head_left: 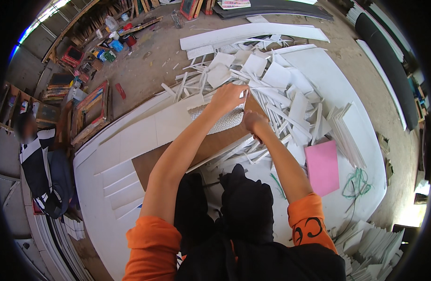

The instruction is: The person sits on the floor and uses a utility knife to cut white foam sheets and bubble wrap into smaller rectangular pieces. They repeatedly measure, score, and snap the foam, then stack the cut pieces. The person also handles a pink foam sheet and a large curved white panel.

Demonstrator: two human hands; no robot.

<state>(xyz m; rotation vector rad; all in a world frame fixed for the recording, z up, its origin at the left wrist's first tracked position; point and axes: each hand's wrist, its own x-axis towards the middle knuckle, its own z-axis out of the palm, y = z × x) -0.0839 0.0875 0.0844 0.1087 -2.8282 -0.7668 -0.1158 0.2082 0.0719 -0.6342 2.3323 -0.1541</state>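
Observation:
A brown board [171,157] lies slantwise in front of me. On it rests a silvery textured sheet [226,122], partly covered by my left arm. My left hand [228,97] is closed at the far right end of this sheet, its fingertips pinching the edge beside a thin white strip. Close by, my right hand [256,124] makes a fist around a slim tool whose dark handle end [257,139] pokes out below; the rest of the tool is mostly hidden. Both hands are almost together at the board's right end.
White offcuts [276,96] pile up beyond and right of the board. Pale sheets [131,154] lie left. A pink board [322,167], stacked white panels [349,133] and green string [357,183] are at right. Another person [44,164] is at far left, near wooden frames [90,112].

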